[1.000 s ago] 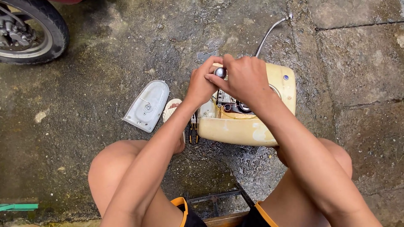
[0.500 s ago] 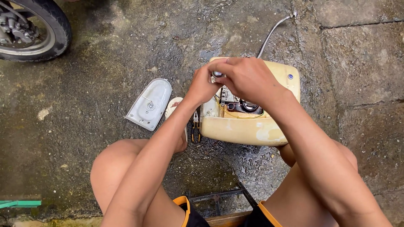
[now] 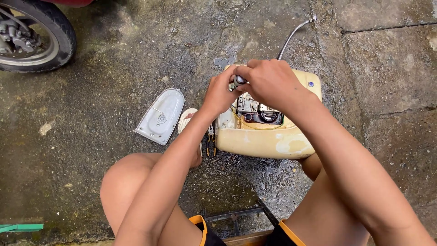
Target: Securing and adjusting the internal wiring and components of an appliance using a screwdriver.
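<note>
A cream-yellow appliance housing (image 3: 268,141) lies opened on the wet concrete, with wiring and dark electrical parts (image 3: 257,111) showing inside. My left hand (image 3: 221,93) and my right hand (image 3: 271,82) meet above its far left corner. Both are closed around a small metal-tipped part or tool (image 3: 239,81), most of it hidden by my fingers. A grey flexible hose (image 3: 291,36) runs away from the housing's far side.
A grey oval cover plate (image 3: 160,116) lies left of the housing. Pliers with yellow-black handles (image 3: 210,143) rest by my sandalled foot (image 3: 189,119). A motorcycle wheel (image 3: 34,38) stands at top left. A green strip (image 3: 20,227) lies at bottom left.
My hands stay together over the housing's far left corner, shifting only slightly. The view has drifted a little.
</note>
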